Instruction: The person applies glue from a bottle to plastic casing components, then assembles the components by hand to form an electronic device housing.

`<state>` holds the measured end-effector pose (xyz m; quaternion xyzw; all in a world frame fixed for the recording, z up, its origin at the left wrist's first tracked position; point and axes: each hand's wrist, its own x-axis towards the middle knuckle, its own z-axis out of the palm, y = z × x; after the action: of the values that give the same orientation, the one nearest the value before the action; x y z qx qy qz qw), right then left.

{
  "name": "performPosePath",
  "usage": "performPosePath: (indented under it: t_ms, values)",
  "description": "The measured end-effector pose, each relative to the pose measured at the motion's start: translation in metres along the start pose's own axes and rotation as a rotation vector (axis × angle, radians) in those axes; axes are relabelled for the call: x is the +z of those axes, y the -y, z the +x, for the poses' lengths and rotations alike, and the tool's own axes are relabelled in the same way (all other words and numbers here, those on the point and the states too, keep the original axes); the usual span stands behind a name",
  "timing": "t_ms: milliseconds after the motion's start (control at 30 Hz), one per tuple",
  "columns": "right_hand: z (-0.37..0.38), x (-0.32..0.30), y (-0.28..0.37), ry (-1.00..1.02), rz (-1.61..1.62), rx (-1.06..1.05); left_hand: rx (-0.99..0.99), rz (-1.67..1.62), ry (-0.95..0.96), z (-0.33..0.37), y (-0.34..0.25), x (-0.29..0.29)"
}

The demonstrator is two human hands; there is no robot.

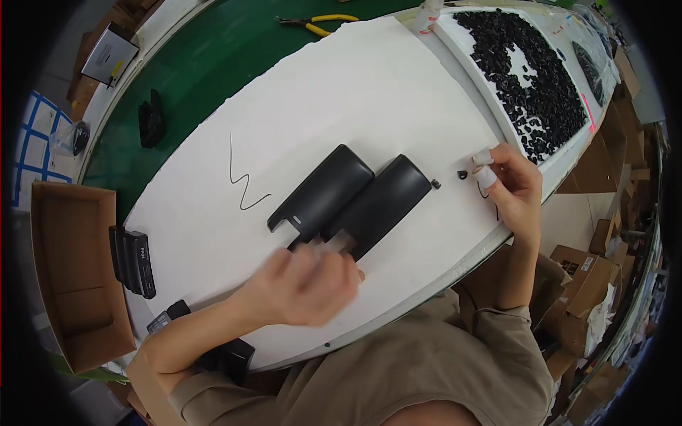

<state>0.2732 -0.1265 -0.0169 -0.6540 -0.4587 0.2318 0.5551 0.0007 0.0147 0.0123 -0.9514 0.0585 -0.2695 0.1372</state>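
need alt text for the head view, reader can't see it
A person's motion-blurred left hand is at the near ends of two black casings lying side by side on a white sheet. The right hand, two fingers white-tipped, is beside a small black part. At upper right, a white tray holds many small black pieces.

The 2 black casings (323, 186) look like smooth plastic with a satin sheen. The white sheet (341, 92) looks matt and papery, ragged along its far edge. The small black parts (497, 42) look like glossy plastic; the open box (77, 202) is matt cardboard, the shirt (369, 369) matt cloth.
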Motion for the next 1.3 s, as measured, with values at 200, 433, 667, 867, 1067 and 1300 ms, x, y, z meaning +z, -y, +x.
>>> performPosePath:
  t_ms: [200, 433, 667, 867, 1067, 1300]
  values:
    - [0.005, -0.003, 0.002, 0.086, -0.115, -0.107, -0.222, -0.147, 0.212, 0.007, 0.001, -0.004]
    - [0.007, 0.003, 0.011, 0.124, -0.259, -0.096, -0.365, -0.51, 0.223, 0.027, 0.024, -0.011]
    - [0.006, 0.002, 0.01, 0.085, -0.276, -0.065, -0.302, -0.416, 0.159, 0.036, 0.04, -0.04]
    - [0.006, 0.002, 0.01, 0.085, -0.257, -0.089, -0.465, -0.76, 0.066, 0.029, 0.05, -0.044]
    - [0.006, 0.001, 0.013, 0.075, -0.258, -0.044, -0.429, -0.818, 0.225, 0.039, 0.027, -0.032]
    - [0.02, -0.002, 0.027, 0.219, -0.339, 0.056, -0.437, -0.595, 0.403, 0.03, 0.015, -0.029]
